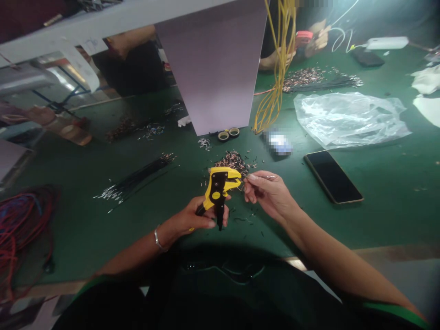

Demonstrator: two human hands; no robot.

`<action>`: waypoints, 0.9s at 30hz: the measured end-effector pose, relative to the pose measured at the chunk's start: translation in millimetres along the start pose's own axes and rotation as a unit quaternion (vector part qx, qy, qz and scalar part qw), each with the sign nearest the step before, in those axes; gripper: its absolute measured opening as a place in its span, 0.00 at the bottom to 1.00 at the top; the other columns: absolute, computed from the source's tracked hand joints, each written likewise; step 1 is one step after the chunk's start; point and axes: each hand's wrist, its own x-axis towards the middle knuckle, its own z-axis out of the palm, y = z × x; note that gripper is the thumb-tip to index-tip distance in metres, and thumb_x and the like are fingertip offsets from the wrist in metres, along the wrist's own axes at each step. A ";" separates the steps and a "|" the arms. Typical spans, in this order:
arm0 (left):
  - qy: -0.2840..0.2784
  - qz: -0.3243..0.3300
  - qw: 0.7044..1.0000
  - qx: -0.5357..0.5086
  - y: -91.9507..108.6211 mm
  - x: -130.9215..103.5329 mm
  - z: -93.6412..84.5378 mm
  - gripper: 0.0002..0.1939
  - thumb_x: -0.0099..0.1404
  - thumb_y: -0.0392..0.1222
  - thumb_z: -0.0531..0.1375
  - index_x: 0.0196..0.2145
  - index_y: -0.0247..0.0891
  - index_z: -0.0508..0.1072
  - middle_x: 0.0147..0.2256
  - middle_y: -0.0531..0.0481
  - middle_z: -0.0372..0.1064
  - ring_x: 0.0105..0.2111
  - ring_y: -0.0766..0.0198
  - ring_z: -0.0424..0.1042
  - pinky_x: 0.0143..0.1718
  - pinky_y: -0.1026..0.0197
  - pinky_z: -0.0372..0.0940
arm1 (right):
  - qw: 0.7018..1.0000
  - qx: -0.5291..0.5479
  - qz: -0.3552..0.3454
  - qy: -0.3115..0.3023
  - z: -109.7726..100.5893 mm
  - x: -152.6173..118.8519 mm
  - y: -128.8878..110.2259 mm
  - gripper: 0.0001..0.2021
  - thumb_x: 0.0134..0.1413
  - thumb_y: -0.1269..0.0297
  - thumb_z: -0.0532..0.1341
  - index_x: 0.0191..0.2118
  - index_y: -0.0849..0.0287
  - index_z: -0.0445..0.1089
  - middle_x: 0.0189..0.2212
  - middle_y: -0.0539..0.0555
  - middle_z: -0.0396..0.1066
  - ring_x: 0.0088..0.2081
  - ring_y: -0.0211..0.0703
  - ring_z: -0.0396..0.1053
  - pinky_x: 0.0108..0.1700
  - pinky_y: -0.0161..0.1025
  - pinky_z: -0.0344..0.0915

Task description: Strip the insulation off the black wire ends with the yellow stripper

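Observation:
My left hand (206, 214) is wrapped round the handles of a yellow and black wire stripper (216, 195), whose jaws point right. Just right of the jaws, my right hand (266, 188) pinches a thin wire (271, 177) between thumb and fingers. Behind the tool lies a pile of short black and coppery wire pieces (232, 160). A bundle of black wires (137, 178) with silvery ends rests on the green table (130, 243) to the left.
A phone (333, 177) and a clear plastic bag (350, 119) lie right. Yellow wires (280, 59) hang beside a pale panel (220, 64). Two tape rolls (228, 134) sit below it. Red cables (24, 229) are left. Other people's hands (316, 41) show at the back.

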 end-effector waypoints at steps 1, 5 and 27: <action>0.001 0.000 1.000 0.000 -0.1 -0.2 0.2 0.30 0.55 0.37 0.68 0.55 0.35 0.69 0.37 0.42 0.71 0.37 0.55 0.72 0.43 0.50 0.65 | 1.000 0.000 0.001 0.001 0.1 0.1 0.1 0.09 0.43 0.60 0.73 0.25 0.58 0.76 0.17 0.47 0.73 0.14 0.34 0.64 0.20 0.37 0.66; 0.003 0.004 1.000 0.005 -0.6 -0.6 -0.1 0.30 0.55 0.37 0.68 0.55 0.35 0.68 0.37 0.43 0.71 0.36 0.57 0.72 0.42 0.51 0.65 | 1.000 0.003 0.004 0.000 0.7 0.3 0.2 0.08 0.44 0.60 0.72 0.25 0.58 0.76 0.18 0.48 0.74 0.14 0.34 0.64 0.21 0.37 0.67; 0.068 0.033 0.992 0.103 -1.1 -2.2 1.7 0.13 0.60 0.38 0.68 0.40 0.31 0.73 0.31 0.48 0.69 0.28 0.64 0.71 0.31 0.59 0.68 | 1.000 0.016 0.009 0.000 0.1 1.1 2.2 0.08 0.44 0.62 0.72 0.25 0.59 0.77 0.17 0.48 0.74 0.14 0.34 0.65 0.20 0.36 0.68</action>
